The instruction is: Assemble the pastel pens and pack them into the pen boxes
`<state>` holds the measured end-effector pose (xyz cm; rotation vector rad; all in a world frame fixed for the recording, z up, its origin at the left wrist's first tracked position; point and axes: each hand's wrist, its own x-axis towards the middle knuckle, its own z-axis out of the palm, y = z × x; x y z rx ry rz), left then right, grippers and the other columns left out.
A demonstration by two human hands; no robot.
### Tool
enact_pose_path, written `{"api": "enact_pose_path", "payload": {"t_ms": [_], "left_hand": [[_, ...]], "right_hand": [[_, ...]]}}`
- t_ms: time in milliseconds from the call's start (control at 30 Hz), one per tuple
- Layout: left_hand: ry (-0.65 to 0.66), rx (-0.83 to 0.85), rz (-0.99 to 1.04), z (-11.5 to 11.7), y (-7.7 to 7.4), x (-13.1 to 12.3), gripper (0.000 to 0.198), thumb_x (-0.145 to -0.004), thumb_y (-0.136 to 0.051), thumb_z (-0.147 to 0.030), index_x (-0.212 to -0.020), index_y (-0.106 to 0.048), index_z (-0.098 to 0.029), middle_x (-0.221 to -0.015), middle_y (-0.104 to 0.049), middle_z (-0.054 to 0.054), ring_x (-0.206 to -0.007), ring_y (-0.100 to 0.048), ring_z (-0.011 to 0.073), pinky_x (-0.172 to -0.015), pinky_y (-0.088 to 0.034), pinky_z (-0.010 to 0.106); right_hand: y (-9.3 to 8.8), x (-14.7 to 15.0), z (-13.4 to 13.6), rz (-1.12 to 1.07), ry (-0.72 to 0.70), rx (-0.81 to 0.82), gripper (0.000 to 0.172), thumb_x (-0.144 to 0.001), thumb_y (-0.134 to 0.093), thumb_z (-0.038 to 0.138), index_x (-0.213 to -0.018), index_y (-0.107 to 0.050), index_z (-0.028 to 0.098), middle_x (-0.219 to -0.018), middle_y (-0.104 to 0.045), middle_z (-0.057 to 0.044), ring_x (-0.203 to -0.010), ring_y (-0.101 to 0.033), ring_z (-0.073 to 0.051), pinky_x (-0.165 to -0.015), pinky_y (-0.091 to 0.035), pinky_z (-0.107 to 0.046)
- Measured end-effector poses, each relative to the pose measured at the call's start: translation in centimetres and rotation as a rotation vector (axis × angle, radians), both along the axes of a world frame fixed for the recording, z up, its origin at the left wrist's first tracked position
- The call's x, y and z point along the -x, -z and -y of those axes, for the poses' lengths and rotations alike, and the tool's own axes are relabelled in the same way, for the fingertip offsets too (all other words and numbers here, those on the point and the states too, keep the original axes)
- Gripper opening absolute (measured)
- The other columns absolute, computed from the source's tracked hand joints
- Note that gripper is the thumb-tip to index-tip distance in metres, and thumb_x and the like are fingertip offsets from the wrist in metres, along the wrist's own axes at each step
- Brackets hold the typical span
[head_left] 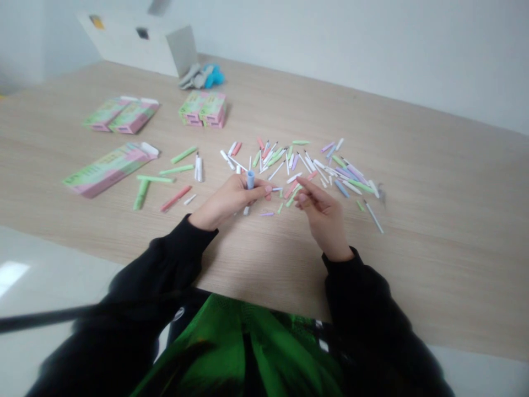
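Note:
My left hand (231,199) is closed around an upright blue tube (250,180), and a small light blue piece (276,189) sticks out from its thumb and fingertips. To the right, my right hand (324,215) is raised over the table with its fingers curved and apart; nothing shows between them. Many white, green, red, purple and blue pen parts lie scattered beyond and between the hands, among them a green cap (301,142) and a white stick with a dark tip (373,216).
Left on the wooden table (256,259) lie a long pink-green box (111,170), green tubes (142,193) and a red tube (176,198). Farther back are smaller boxes (212,107), a grey and blue cloth-like bundle (214,76) and a white carton (136,47).

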<state>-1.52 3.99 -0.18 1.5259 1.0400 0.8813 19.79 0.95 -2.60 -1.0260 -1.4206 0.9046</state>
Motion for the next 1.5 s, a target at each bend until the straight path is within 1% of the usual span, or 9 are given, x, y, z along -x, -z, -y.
{"api": "enact_pose_path", "payload": {"t_ms": [200,367,667,833,1000,1100,1267,1400,1500], "left_hand": [[0.032,0.023,-0.077,0.9,-1.0,-0.6,0.021,-0.089,-0.064,-0.026,-0.072,-0.070,-0.014,-0.049,-0.045,-0.007,-0.049,-0.038,0.0083,-0.052,-0.029,0.024],[0.076,-0.004,-0.113,1.0,-1.3,-1.0,0.023,-0.090,-0.063,-0.023,-0.071,-0.070,-0.014,-0.050,-0.045,-0.007,-0.050,-0.039,0.0080,-0.055,-0.032,0.023],[0.095,0.010,-0.063,1.1,-1.1,-1.2,0.022,-0.088,-0.065,-0.027,-0.071,-0.072,-0.014,-0.050,-0.050,-0.005,-0.051,-0.045,0.0091,-0.054,-0.036,0.022],[0.121,0.029,-0.024,1.0,-0.6,-1.3,0.023,-0.083,-0.074,-0.035,-0.078,-0.077,-0.013,-0.063,-0.066,0.000,-0.059,-0.054,0.0104,-0.057,-0.041,0.022],[0.119,0.036,0.042,1.0,-0.2,-1.3,0.020,-0.080,-0.077,-0.029,-0.092,-0.078,-0.014,-0.082,-0.077,0.005,-0.073,-0.065,0.0136,-0.069,-0.050,0.024],[0.193,0.104,0.175,0.9,0.1,-1.3,0.028,-0.079,-0.078,-0.028,-0.103,-0.073,-0.013,-0.076,-0.075,0.004,-0.071,-0.066,0.0133,-0.068,-0.050,0.025],[0.375,0.174,0.276,0.9,0.7,-1.3,0.023,-0.085,-0.075,-0.033,-0.091,-0.065,-0.013,-0.068,-0.069,0.003,-0.060,-0.062,0.0123,-0.057,-0.043,0.024],[0.382,0.209,0.276,1.1,1.1,-1.6,0.023,-0.088,-0.073,-0.034,-0.084,-0.060,-0.015,-0.059,-0.062,-0.002,-0.055,-0.056,0.0105,-0.054,-0.040,0.024],[0.385,0.232,0.299,1.3,1.1,-1.9,0.028,-0.086,-0.074,-0.038,-0.085,-0.058,-0.016,-0.060,-0.059,-0.003,-0.056,-0.055,0.0104,-0.057,-0.041,0.025]], "right_hand": [[-0.7,0.4,0.3,-0.205,0.001,0.078,0.010,-0.084,-0.074,0.032,-0.089,-0.074,0.023,-0.079,-0.075,0.001,-0.081,-0.070,-0.015,-0.084,-0.055,-0.034],[-0.5,1.0,0.3,-0.326,-0.020,0.117,0.005,-0.078,-0.075,0.025,-0.083,-0.074,0.024,-0.077,-0.068,0.004,-0.069,-0.058,-0.009,-0.069,-0.048,-0.025],[-0.6,1.1,0.6,-0.238,-0.046,0.143,0.008,-0.076,-0.074,0.026,-0.080,-0.069,0.022,-0.075,-0.064,0.003,-0.071,-0.058,-0.012,-0.070,-0.049,-0.030],[0.0,0.9,0.5,-0.129,-0.105,0.170,0.015,-0.077,-0.078,0.033,-0.085,-0.070,0.021,-0.077,-0.069,0.001,-0.072,-0.063,-0.014,-0.072,-0.052,-0.031],[0.0,0.9,0.6,-0.095,-0.188,0.158,0.016,-0.080,-0.080,0.031,-0.084,-0.069,0.020,-0.079,-0.075,-0.001,-0.076,-0.070,-0.015,-0.076,-0.055,-0.032],[-0.2,1.0,0.9,-0.109,-0.300,0.115,0.013,-0.086,-0.076,0.028,-0.094,-0.067,0.022,-0.081,-0.076,0.001,-0.079,-0.072,-0.015,-0.077,-0.058,-0.032],[-0.2,1.6,1.9,0.034,-0.427,0.057,0.034,-0.096,-0.063,0.029,-0.130,-0.062,0.027,-0.083,-0.074,0.002,-0.073,-0.070,-0.014,-0.073,-0.061,-0.033],[0.3,2.1,2.4,0.022,-0.392,0.065,0.025,-0.098,-0.062,0.032,-0.121,-0.065,0.024,-0.086,-0.076,0.000,-0.077,-0.074,-0.015,-0.077,-0.063,-0.035],[0.6,2.3,2.3,-0.055,-0.385,0.092,0.028,-0.094,-0.067,0.039,-0.116,-0.063,0.024,-0.094,-0.077,-0.003,-0.081,-0.075,-0.017,-0.072,-0.064,-0.034]]}}
